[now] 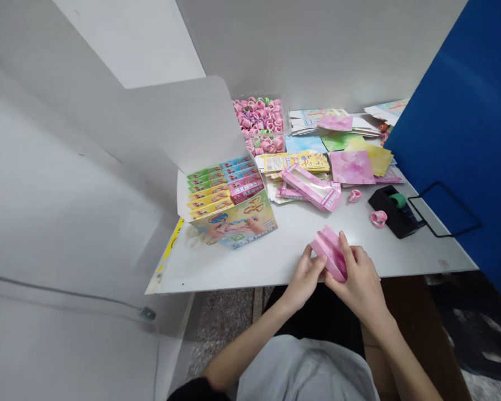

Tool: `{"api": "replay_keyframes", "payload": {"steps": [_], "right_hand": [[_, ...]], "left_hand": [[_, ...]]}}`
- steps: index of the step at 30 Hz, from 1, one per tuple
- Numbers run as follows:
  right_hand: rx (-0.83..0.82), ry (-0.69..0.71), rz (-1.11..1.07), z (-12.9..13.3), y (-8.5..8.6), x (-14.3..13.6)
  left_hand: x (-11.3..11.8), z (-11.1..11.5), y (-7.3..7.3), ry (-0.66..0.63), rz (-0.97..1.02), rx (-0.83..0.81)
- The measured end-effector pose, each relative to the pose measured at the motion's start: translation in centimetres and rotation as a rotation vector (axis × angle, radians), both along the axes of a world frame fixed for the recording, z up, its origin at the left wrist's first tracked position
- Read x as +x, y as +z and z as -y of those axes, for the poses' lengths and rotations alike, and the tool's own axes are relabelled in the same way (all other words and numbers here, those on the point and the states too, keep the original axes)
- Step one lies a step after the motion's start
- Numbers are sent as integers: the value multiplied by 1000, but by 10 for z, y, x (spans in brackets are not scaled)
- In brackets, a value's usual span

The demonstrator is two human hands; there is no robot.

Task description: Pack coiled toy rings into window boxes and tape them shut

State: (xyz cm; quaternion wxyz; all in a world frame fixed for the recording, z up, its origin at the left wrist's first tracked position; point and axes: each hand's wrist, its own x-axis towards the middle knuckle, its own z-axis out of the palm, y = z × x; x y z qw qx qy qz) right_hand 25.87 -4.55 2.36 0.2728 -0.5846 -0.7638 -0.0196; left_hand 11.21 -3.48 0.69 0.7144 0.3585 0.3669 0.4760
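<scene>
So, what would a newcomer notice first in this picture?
Both hands, left hand and right hand, hold a small pink box at the table's near edge. Behind stands an open display carton of colourful packs, and a clear tub of pink rings sits by the wall.

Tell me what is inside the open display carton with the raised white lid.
The open display carton holds rows of small flat packets in green, blue, yellow and pink, standing on edge. Anything beneath them is hidden by its printed front wall.
</scene>
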Motion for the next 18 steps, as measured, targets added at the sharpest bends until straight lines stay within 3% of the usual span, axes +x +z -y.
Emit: {"api": "replay_keyframes", "payload": {"steps": [5, 11, 16, 18], "right_hand": [[21, -70, -61, 5, -3, -1], [-132, -216, -106, 10, -17, 15], [-136, -322, -170, 17, -28, 35], [-157, -367, -159, 20, -29, 43]], "left_hand": [[14, -10, 14, 96, -119, 121], [27, -34, 5, -29, -282, 211], [9, -88, 12, -417, -575, 471], [-4, -118, 21, -299, -751, 678]]}}
